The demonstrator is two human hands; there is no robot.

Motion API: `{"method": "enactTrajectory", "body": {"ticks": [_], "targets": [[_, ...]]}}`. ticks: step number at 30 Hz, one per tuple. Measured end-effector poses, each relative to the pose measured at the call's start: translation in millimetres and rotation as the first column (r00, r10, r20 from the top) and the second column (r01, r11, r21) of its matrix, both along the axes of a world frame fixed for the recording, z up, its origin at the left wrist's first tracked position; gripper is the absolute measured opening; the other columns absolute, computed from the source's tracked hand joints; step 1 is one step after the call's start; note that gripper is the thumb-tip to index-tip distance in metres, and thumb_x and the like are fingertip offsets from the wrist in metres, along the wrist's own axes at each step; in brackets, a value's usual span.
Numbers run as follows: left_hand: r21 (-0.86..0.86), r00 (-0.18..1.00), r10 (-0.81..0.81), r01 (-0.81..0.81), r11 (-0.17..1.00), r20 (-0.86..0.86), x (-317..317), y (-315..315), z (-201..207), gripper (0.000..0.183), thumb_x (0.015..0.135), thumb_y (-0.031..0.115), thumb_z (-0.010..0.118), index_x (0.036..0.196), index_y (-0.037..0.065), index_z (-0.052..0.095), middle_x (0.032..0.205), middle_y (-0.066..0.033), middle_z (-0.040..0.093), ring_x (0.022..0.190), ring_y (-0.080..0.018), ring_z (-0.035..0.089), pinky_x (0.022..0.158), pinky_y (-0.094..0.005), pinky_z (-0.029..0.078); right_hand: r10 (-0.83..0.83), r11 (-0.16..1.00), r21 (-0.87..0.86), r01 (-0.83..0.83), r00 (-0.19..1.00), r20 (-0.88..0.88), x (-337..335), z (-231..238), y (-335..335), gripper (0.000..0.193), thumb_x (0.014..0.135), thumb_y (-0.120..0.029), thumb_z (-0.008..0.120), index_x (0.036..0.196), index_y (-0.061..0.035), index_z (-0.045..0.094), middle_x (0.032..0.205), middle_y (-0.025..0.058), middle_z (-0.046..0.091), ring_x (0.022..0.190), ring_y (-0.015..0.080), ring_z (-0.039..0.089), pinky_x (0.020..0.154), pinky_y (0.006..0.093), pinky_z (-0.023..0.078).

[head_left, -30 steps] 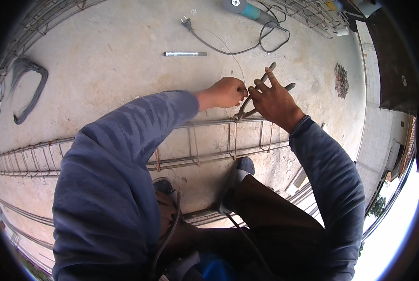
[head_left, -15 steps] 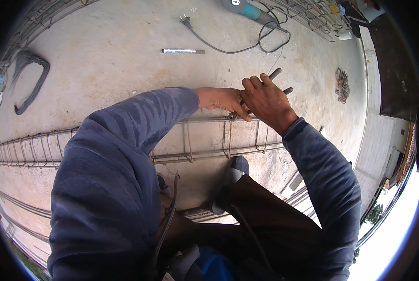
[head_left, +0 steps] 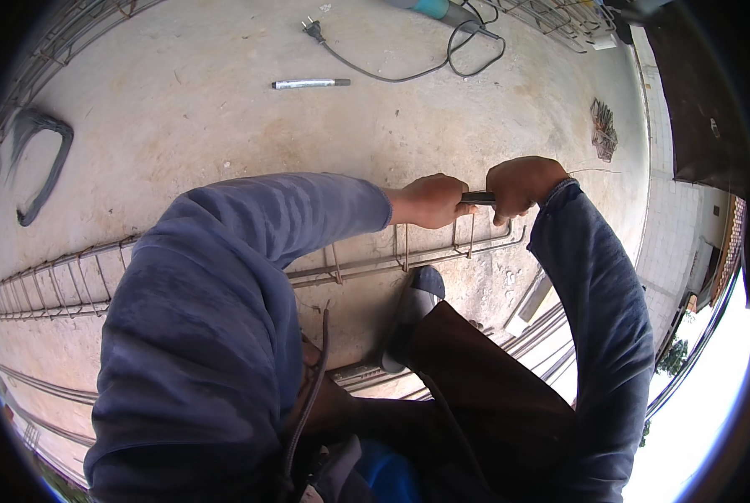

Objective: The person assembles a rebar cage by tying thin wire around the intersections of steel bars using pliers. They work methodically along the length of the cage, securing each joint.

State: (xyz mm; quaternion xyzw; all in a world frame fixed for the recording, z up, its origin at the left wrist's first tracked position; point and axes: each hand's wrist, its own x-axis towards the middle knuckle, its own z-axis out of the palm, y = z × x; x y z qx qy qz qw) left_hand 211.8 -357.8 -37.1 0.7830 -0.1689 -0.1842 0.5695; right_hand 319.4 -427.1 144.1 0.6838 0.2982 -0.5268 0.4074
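Both my hands are closed in front of me, just above the long rebar cage point(head_left: 366, 268) on the floor. My left hand point(head_left: 432, 201) is curled round one end of dark metal pincers point(head_left: 478, 199). My right hand point(head_left: 521, 189) closes on their other end. Only a short stretch of the pincers shows in the gap between my fists; the jaws are hidden. A thin wire point(head_left: 594, 171) sticks out beside my right wrist. Below my hands, the cage's square stirrups and lengthwise bars run left across the floor.
An angle grinder point(head_left: 446, 10) with a black cord and plug point(head_left: 312, 30) lies at the top. A marker pen point(head_left: 311, 83) rests nearer. Bent wire bundles point(head_left: 49, 163) point(head_left: 603, 132) lie at both sides. My shoe point(head_left: 421, 302) is beside the cage. Loose bars point(head_left: 48, 386) lie lower left.
My right hand has swung right and down, and the pincers' raised handle ends no longer show. My left hand has moved right and curled into a fist. The view has shifted slightly.
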Motion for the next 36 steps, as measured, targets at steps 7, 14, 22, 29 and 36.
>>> {"method": "enactTrajectory", "body": {"ticks": [7,14,22,29,36], "targets": [[0.183,0.929,-0.358,0.369,0.911,-0.093,61,61,27,0.098,0.083,0.068,0.082,0.148,-0.003,0.06,0.143,-0.0244,0.065,0.133,-0.0382,0.064,0.108,-0.0444,0.053,0.043,0.775,0.576,-0.26,0.931,0.363,-29,-50,-111,0.014,0.094,-0.012,0.064,0.107,-0.0064,0.068,0.088,0.0152,0.075,0.087,0.0363,0.076,0.079,0.0494,0.061],[0.019,0.919,-0.351,0.36,0.933,-0.178,63,70,31,0.104,0.073,0.066,0.091,0.145,-0.003,0.063,0.134,-0.0232,0.071,0.131,-0.0363,0.066,0.107,-0.0429,0.054,0.303,0.535,0.576,-0.618,0.777,0.552,-13,-26,-61,0.016,0.093,-0.022,0.067,0.103,-0.0109,0.069,0.092,0.0078,0.071,0.089,0.0266,0.072,0.081,0.0415,0.056],[-0.125,0.954,-0.236,0.215,0.969,-0.184,31,23,42,0.053,0.096,0.053,0.08,0.104,0.001,0.073,0.083,-0.0126,0.073,0.08,-0.0331,0.073,0.074,-0.0489,0.055,0.315,0.579,0.491,-0.651,0.734,0.602,-48,11,-32,0.018,0.089,-0.025,0.074,0.103,-0.0144,0.069,0.092,0.0028,0.07,0.092,0.0205,0.07,0.087,0.0339,0.049],[-0.004,0.984,0.153,-0.153,0.988,0.089,-10,-23,23,0.04,0.104,0.033,0.065,0.109,-0.007,0.065,0.094,-0.0267,0.073,0.093,-0.0473,0.072,0.084,-0.0552,0.055,0.037,0.907,0.385,-0.17,0.944,0.328,-37,4,-51,0.016,0.082,-0.007,0.069,0.096,-0.0066,0.076,0.088,0.0135,0.079,0.087,0.033,0.079,0.079,0.0421,0.062],[-0.248,0.942,-0.265,0.212,0.945,-0.204,60,31,27,0.063,0.079,0.043,0.094,0.115,-0.003,0.07,0.109,-0.014,0.077,0.104,-0.0271,0.074,0.089,-0.0382,0.056,0.261,0.536,0.512,-0.671,0.709,0.655,-30,-17,-70,0.021,0.095,-0.031,0.067,0.103,-0.0119,0.067,0.092,0.006,0.069,0.092,0.0226,0.068,0.082,0.0377,0.052]]}}
